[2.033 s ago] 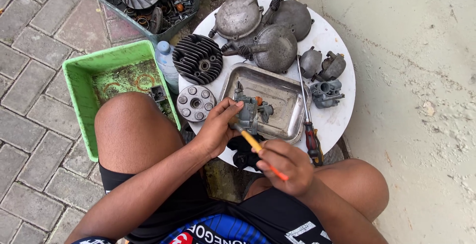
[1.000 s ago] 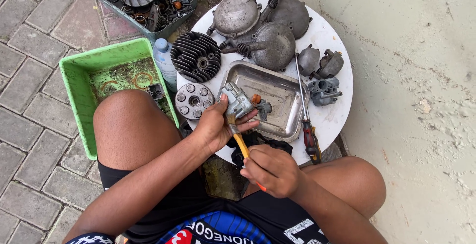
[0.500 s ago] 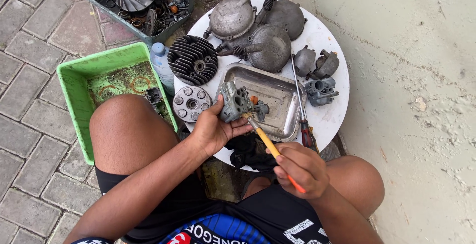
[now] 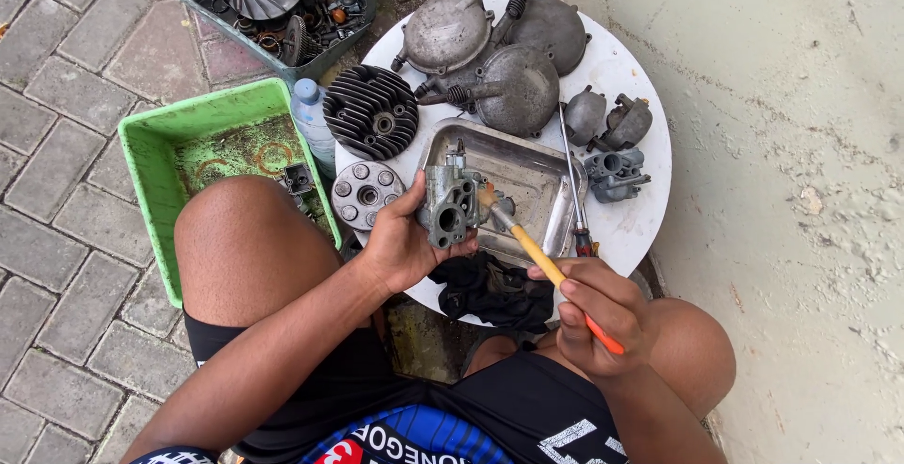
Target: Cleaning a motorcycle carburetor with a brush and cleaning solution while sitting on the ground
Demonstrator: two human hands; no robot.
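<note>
My left hand [image 4: 400, 247] grips the carburetor [image 4: 448, 208] by its body above the tray [image 4: 527, 174]: cast metal, probably heavy, rigid, oily. My right hand [image 4: 603, 313] is closed on the brush [image 4: 541, 261], bristles at the casting.

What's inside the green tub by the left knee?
The green tub holds a film of dirty liquid with rusty ring marks and one small dark metal part near its right wall. The left knee covers its near right corner, so anything there is hidden.

Metal tray [image 4: 541, 167] sits on round table [image 4: 640, 228]; plastic tub [image 4: 155, 158] lies left of it.
</note>
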